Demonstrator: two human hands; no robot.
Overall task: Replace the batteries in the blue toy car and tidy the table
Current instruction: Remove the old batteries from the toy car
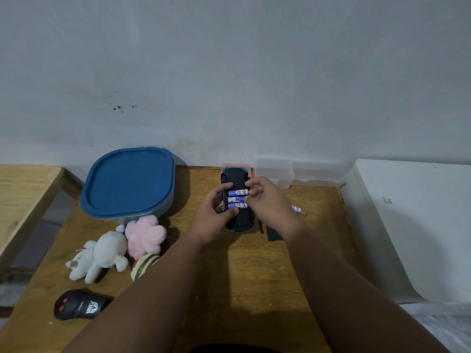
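Observation:
The blue toy car [240, 222] lies upside down on the wooden table, its black underside up and its battery bay uncovered. Three blue-and-white batteries [237, 199] lie side by side in the bay. My left hand [216, 212] grips the car's left side, thumb near the lowest battery. My right hand [267, 202] rests at the bay's right edge, its fingertips on the end of the top battery. Another battery [297, 209] lies loose on the table to the right of my right hand. A flat black piece [274, 235], probably the bay cover, lies below my right wrist.
A container with a blue lid [130, 182] stands at the back left. Plush toys [114, 248] and a black remote control [79, 305] lie at the left. A clear plastic box [275, 174] stands against the wall. A white surface [413, 220] adjoins the table's right side.

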